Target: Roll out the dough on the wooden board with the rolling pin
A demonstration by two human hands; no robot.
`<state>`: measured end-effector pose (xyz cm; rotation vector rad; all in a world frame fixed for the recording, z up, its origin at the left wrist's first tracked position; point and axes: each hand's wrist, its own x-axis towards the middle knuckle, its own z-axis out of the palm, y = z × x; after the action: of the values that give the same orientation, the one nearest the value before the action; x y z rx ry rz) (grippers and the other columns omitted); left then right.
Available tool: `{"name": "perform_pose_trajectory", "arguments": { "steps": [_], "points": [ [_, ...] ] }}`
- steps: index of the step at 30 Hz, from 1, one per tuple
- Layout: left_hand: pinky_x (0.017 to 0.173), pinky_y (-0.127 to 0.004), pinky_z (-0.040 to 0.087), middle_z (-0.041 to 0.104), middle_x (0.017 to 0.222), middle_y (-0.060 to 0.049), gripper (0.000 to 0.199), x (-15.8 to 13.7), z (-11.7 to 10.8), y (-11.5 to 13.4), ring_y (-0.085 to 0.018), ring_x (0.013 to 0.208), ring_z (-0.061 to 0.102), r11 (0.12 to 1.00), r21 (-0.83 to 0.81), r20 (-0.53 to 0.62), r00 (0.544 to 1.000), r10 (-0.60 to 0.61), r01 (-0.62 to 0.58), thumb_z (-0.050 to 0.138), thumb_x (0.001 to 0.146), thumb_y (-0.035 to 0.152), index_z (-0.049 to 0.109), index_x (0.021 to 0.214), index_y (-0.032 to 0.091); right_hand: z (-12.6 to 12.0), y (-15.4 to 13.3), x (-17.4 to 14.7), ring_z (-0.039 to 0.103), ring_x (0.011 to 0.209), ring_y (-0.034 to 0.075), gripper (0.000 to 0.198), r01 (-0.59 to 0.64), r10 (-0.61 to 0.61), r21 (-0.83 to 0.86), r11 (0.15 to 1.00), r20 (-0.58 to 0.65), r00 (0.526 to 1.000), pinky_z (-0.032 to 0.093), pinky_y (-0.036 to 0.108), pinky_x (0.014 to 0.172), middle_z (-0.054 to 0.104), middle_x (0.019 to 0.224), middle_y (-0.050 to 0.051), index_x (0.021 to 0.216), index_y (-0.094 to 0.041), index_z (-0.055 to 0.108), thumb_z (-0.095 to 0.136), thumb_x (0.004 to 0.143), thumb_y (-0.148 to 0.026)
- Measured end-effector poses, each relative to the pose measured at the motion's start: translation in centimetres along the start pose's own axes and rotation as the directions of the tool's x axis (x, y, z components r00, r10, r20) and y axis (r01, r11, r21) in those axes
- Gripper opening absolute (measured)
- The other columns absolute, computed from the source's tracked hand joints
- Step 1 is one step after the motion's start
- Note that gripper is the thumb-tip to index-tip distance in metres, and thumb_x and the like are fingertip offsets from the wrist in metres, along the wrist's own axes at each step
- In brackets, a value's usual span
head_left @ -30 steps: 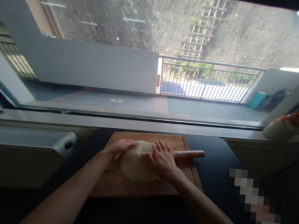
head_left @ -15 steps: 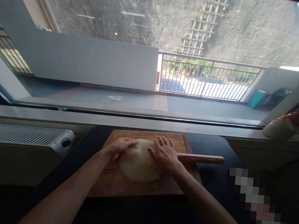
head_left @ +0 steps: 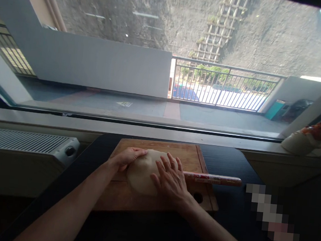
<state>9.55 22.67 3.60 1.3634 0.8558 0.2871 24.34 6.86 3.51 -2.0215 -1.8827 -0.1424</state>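
A pale, flattened round of dough lies on the wooden cutting board. My left hand pinches the dough's far left edge between thumb and fingers. Flat and spread, my right hand rests over the right part of the dough, on the near end of a rolling pin. That rolling pin sticks out to the right past the board's edge; its other end is hidden under my right hand. Wrinkles show in the dough beside my left fingers.
The board sits on a black table against a windowsill. A white radiator stands at the left. On the sill at right is a pale pot-like ornament with an orange top. A pixelated patch covers something on the table's right.
My right hand and the rolling pin have moved toward me over the dough, and the pin has turned about its length, showing its label. My left hand keeps its pinch.
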Motion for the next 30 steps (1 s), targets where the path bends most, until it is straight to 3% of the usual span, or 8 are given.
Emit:
{"name": "perform_pose_trajectory", "arguments": {
  "steps": [5, 7, 12, 14, 16, 20, 24, 30],
  "points": [
    [0.069, -0.03, 0.048, 0.071, 0.091, -0.01, 0.049, 0.0, 0.0, -0.1, -0.025, 0.086, 0.063, 1.0, 0.012, -0.025, 1.0, -0.014, 0.014, 0.07, 0.063, 0.048, 0.068, 0.096, 0.012, -0.4, 2.0, 4.6, 0.017, 0.136, 0.027, 0.062, -0.24, 0.235, 0.01, 0.971, 0.171, 0.957, 0.015, 0.05, 0.106, 0.03, 0.145, 0.014, 0.139, -0.016, 0.032, 0.015, 0.093, -0.053],
    [0.068, -0.029, 0.048, 0.071, 0.089, -0.009, 0.046, -0.1, 0.0, -0.1, -0.024, 0.084, 0.064, 1.0, 0.014, -0.03, 1.0, -0.009, 0.01, 0.069, 0.063, 0.048, 0.068, 0.094, 0.013, -0.3, 1.6, 3.8, 0.018, 0.136, 0.027, 0.063, -0.218, 0.211, 0.025, 0.976, 0.158, 0.965, 0.015, 0.049, 0.106, 0.03, 0.145, 0.013, 0.139, -0.016, 0.032, 0.015, 0.092, -0.055],
    [0.071, -0.028, 0.048, 0.07, 0.093, -0.009, 0.043, 0.1, 0.0, 0.0, -0.023, 0.085, 0.062, 1.0, 0.012, -0.024, 1.0, 0.014, -0.014, 0.069, 0.065, 0.046, 0.068, 0.093, 0.012, 0.6, -0.4, -1.0, 0.008, 0.138, 0.024, 0.054, -0.004, 0.004, 0.025, 1.0, -0.022, 1.0, 0.005, 0.044, 0.11, 0.032, 0.145, 0.005, 0.137, -0.023, 0.035, 0.02, 0.093, -0.051],
    [0.073, -0.028, 0.047, 0.069, 0.096, -0.01, 0.044, 0.3, 0.0, 0.6, -0.023, 0.087, 0.062, 1.0, 0.027, -0.022, 1.0, 0.002, -0.002, 0.069, 0.065, 0.046, 0.068, 0.094, 0.012, 0.4, 0.3, 0.1, 0.01, 0.137, 0.025, 0.053, -0.078, 0.078, 0.024, 0.997, -0.02, 0.997, 0.008, 0.045, 0.109, 0.031, 0.145, 0.007, 0.138, -0.021, 0.034, 0.022, 0.094, -0.048],
    [0.069, -0.029, 0.047, 0.07, 0.093, -0.011, 0.047, 0.7, 0.1, 1.8, -0.025, 0.085, 0.062, 0.997, 0.063, -0.023, 0.999, -0.043, 0.044, 0.07, 0.063, 0.047, 0.069, 0.093, 0.011, -0.2, 1.9, 2.2, 0.023, 0.133, 0.025, 0.051, -0.166, 0.166, 0.043, 0.985, 0.018, 0.986, 0.02, 0.044, 0.104, 0.035, 0.142, 0.01, 0.135, -0.019, 0.037, 0.022, 0.094, -0.047],
    [0.056, -0.032, 0.045, 0.07, 0.078, -0.014, 0.05, 1.3, 1.2, 4.8, -0.03, 0.071, 0.064, 0.943, 0.284, -0.008, 0.984, -0.176, 0.171, 0.075, 0.054, 0.048, 0.071, 0.086, 0.009, -1.5, 5.3, 3.1, 0.051, 0.102, 0.02, 0.046, -0.127, 0.125, 0.027, 0.992, 0.047, 0.991, 0.036, 0.034, 0.085, 0.059, 0.109, 0.007, 0.103, -0.023, 0.06, 0.018, 0.096, -0.043],
    [0.055, -0.03, 0.045, 0.07, 0.076, -0.012, 0.048, 0.8, 2.8, 6.6, -0.029, 0.068, 0.064, 0.872, 0.475, 0.057, 0.985, -0.165, 0.119, 0.08, 0.046, 0.039, 0.071, 0.084, 0.011, -1.7, 6.9, -0.3, 0.055, 0.08, 0.017, 0.049, -0.155, 0.151, -0.075, 0.985, -0.058, 0.987, 0.036, 0.028, 0.075, 0.062, 0.086, 0.006, 0.079, -0.021, 0.061, 0.02, 0.096, -0.041],
    [0.06, -0.027, 0.047, 0.069, 0.088, -0.009, 0.055, -2.7, 2.2, 3.8, -0.023, 0.076, 0.063, 0.969, 0.235, 0.007, 0.997, -0.076, 0.072, 0.071, 0.058, 0.052, 0.067, 0.097, 0.013, -2.8, 7.3, -0.2, 0.055, 0.069, 0.013, 0.047, -0.232, 0.224, -0.036, 0.972, -0.15, 0.963, 0.032, 0.025, 0.064, 0.063, 0.081, 0.004, 0.08, -0.021, 0.058, 0.019, 0.097, -0.04]
  ]
}}
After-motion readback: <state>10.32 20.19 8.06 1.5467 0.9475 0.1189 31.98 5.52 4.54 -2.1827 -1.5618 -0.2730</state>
